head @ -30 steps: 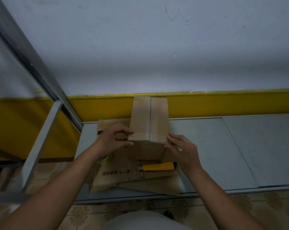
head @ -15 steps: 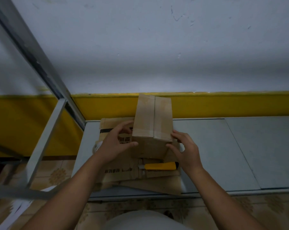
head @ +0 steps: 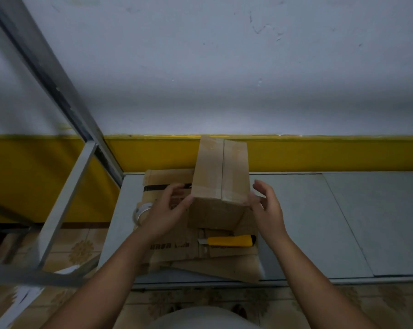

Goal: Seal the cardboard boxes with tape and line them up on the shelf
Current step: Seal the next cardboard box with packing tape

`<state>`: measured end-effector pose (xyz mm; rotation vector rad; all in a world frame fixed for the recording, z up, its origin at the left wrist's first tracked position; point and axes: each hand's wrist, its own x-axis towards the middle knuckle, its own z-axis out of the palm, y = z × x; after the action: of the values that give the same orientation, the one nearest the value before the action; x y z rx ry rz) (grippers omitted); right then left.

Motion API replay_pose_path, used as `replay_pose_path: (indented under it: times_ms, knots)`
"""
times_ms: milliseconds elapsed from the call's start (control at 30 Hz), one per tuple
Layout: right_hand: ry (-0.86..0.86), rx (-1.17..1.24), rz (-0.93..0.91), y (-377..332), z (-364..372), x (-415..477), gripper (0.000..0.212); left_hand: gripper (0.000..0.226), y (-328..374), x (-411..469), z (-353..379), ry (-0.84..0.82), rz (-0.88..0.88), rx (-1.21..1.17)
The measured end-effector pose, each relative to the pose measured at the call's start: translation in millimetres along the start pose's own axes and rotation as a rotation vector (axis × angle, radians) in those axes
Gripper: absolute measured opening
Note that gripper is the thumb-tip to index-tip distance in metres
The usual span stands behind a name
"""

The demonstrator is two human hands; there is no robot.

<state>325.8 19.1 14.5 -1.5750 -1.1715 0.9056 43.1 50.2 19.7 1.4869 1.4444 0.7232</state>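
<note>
A tall brown cardboard box [head: 220, 176] stands upright on flattened cardboard [head: 172, 236] on the grey shelf [head: 307, 222]. Clear tape runs along its top seam. My left hand [head: 165, 210] is at the box's left side, fingers loosely curved, with the thumb tip touching the box's near left edge. On the other side, my right hand [head: 268, 207] hovers by the near right corner with relaxed fingers; a narrow gap shows between its fingers and the box. A roll of clear tape [head: 140, 211] lies left of my left hand, partly hidden by it.
A yellow utility knife [head: 229, 241] lies on the flattened cardboard just in front of the box. The shelf's grey metal post and brace [head: 67, 193] stand at the left. A white and yellow wall is right behind the shelf, and bare shelf extends to the right.
Both hands gripped the box's sides before; now the fingers have loosened and drawn slightly off it. The box has stayed upright in the same place.
</note>
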Motion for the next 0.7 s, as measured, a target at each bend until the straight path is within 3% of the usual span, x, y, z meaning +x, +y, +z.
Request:
replay_pose_path:
  times_ms: [67, 267, 500, 567, 700]
  knots:
    - [-0.002, 0.041, 0.090, -4, 1, 16, 0.052, 0.077, 15, 4, 15, -0.039, -0.006, -0.070]
    - [-0.110, 0.026, 0.203, -16, 8, 41, 0.045, 0.062, 39, 3, 44, 0.071, -0.052, -0.206]
    - [-0.071, 0.039, 0.068, -32, 11, 21, 0.033, 0.050, 39, -9, 41, 0.120, -0.040, -0.301]
    - [-0.060, 0.064, 0.000, -41, 10, 8, 0.030, 0.056, 42, -13, 35, 0.123, -0.074, -0.336]
    - [-0.057, 0.064, -0.102, -51, 10, -14, 0.050, 0.070, 50, -18, 23, 0.112, -0.121, -0.345]
